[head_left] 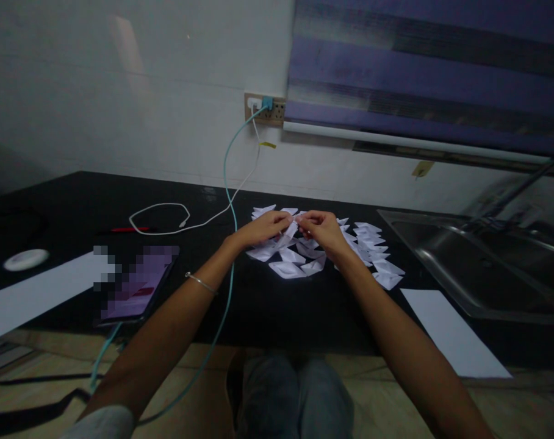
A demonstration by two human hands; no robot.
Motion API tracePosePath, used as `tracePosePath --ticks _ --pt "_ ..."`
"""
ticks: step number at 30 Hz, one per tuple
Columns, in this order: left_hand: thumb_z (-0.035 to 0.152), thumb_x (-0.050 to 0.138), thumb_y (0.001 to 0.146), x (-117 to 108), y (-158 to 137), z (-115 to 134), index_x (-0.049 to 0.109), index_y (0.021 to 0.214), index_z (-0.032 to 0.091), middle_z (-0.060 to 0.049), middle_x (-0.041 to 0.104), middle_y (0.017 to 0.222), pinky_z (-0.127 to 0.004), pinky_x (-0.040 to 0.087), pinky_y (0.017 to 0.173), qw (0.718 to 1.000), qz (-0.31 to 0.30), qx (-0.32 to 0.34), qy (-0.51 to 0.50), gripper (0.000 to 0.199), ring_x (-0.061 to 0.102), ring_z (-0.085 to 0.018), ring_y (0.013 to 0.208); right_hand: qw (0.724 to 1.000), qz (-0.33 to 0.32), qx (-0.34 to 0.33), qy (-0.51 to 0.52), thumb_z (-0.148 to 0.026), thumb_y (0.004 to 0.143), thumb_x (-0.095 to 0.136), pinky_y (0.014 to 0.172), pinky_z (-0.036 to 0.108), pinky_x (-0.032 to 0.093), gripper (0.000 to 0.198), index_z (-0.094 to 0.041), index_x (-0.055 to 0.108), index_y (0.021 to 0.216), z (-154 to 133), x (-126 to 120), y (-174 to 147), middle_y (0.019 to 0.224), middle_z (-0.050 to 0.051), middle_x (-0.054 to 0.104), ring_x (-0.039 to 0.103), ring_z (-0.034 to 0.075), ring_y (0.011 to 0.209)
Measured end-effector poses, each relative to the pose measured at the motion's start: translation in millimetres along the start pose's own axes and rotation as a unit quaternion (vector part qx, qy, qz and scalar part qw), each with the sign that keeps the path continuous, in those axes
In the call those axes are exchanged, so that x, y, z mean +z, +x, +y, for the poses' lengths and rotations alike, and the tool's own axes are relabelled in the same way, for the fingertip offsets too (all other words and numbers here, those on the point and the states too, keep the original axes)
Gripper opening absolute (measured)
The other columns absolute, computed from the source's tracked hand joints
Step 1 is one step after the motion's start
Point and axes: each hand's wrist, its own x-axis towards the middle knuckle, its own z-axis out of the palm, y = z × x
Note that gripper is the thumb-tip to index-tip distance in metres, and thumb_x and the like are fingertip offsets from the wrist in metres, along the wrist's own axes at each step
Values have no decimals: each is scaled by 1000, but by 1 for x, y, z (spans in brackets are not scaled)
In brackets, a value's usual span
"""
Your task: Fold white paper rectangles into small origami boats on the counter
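My left hand (266,228) and my right hand (323,231) meet over the dark counter, fingertips pinched together. Between them is a small white folded paper piece (290,230), partly covered by the fingers, so its exact shape is hard to make out. Under and around both hands lie several white folded paper boats (287,269). More of these boats stand in a row (381,256) to the right of my right hand.
A phone (137,292), a white paper strip (52,289), a white tape roll (26,260) and a red pen (133,230) lie left. White (167,232) and teal cables (232,268) cross the counter (204,329). Rightward are white sheets (451,332) and a steel sink (464,268).
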Motion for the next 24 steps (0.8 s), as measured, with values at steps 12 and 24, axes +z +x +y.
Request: tracePosePath --ticks 12,24 --pt "33 31 101 9 2 -3 58 93 17 -9 65 92 -33 45 79 991 20 19 131 33 59 -19 84 997 -1 72 5 -40 69 78 45 23 50 28 -17 63 75 -10 6 -7 64 3 66 59 13 53" --pt "35 32 101 7 1 2 51 75 20 -1 55 67 -28 39 59 995 -19 24 91 35 52 -14 62 975 23 -54 -216 -28 73 64 49 25 45 13 -16 69 70 2 -4 -1 57 5 66 60 17 53"
